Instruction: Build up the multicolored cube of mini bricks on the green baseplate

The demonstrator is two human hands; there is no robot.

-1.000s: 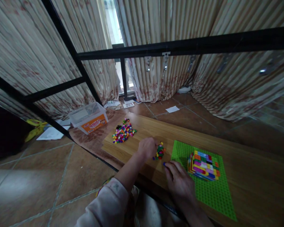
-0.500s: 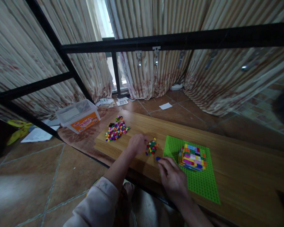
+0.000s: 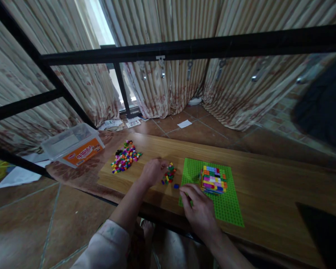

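Note:
My left hand [image 3: 153, 172] is above the wooden table at the left edge of a small loose group of toy bricks [image 3: 170, 174]. Its fingers are drawn together; what they pinch, if anything, is hidden. My right hand [image 3: 199, 204] is over the near left part of a green baseplate [image 3: 231, 213], thumb and index finger curled together. Anything between those fingertips is too small to make out. A blue brick [image 3: 176, 186] lies on the table just left of them. On the baseplate stands a block-shaped build of multicoloured bricks [image 3: 213, 180].
A larger pile of mixed bricks [image 3: 126, 157] lies at the table's left end. Beyond it, a clear plastic box [image 3: 72, 144] with an orange label rests on a brown cloth [image 3: 65, 175]. A black frame rail [image 3: 184, 52] crosses above the table. At right is a dark shape [image 3: 322, 104].
The view has turned right, shifting everything leftward. The right fingertips have moved slightly away from the blue brick, which stays on the table. The left hand remains beside the small group of bricks.

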